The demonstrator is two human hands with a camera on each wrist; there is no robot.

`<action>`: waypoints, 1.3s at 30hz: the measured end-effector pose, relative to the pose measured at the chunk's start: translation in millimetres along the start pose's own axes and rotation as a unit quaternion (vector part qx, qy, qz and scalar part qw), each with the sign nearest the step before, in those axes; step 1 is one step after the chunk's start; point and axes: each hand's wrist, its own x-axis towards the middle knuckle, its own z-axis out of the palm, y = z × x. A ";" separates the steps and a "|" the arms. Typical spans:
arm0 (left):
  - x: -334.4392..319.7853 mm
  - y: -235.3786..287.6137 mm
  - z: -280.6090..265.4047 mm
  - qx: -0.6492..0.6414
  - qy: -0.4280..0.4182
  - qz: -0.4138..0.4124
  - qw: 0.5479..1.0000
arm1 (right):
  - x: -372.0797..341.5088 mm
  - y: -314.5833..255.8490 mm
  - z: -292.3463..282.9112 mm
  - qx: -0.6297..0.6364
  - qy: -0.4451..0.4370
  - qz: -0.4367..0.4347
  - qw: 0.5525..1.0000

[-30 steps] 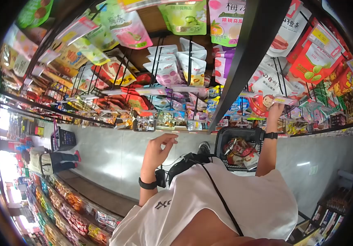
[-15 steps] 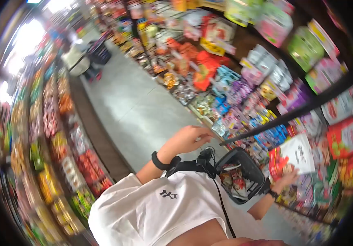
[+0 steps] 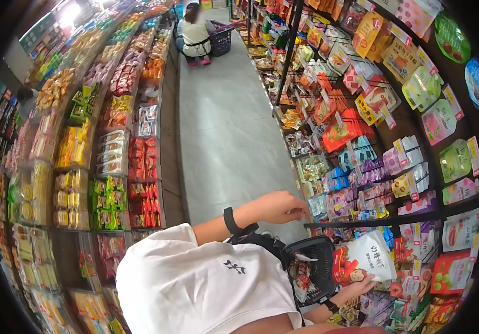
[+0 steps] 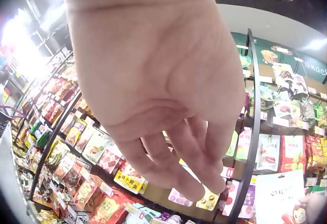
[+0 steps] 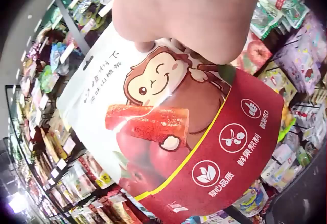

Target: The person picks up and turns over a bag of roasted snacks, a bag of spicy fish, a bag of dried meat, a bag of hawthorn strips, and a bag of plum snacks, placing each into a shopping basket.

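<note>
My right hand (image 3: pixel 360 286) grips a white-and-red snack bag (image 3: pixel 366 259) by its side, in front of the hanging shelf. The right wrist view shows the bag's front (image 5: pixel 168 116) close up, with a winking cartoon monkey, a red fruit stick and a red lower band; most of the fingers are hidden behind it. My left hand (image 3: pixel 280 207) hangs in front of my body with loosely bent fingers and nothing in it. In the left wrist view the palm (image 4: pixel 158 75) shows, its fingers (image 4: pixel 179 152) pointing down and relaxed.
A black shopping basket (image 3: pixel 320 259) with several packets in it is beside my right arm. Racks of hanging snack bags (image 3: pixel 406 161) line the right; bins of wrapped sweets (image 3: pixel 114 150) line the left. Along the grey aisle floor (image 3: pixel 223 145), a person (image 3: pixel 195 36) crouches by a dark basket (image 3: pixel 221 40).
My right hand has taken the snack bag off the rack and brought it nearer the basket. The head view has swung left along the aisle. My left hand stays free.
</note>
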 end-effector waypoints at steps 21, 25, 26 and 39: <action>-47.3 99.1 167.3 0.143 0.053 -0.130 0.980 | -76.1 -50.9 -19.3 0.120 -0.434 0.158 0.879; -73.0 117.2 186.8 0.152 0.121 -0.126 0.973 | -92.2 -43.6 -29.8 0.063 -0.459 0.103 0.880; -78.2 121.0 190.2 0.159 0.135 -0.130 0.969 | -102.2 -40.2 -30.3 0.055 -0.453 0.076 0.887; -185.2 170.4 233.7 0.137 0.225 -0.120 0.957 | -221.7 -87.1 -88.5 -0.042 -0.723 -0.127 0.677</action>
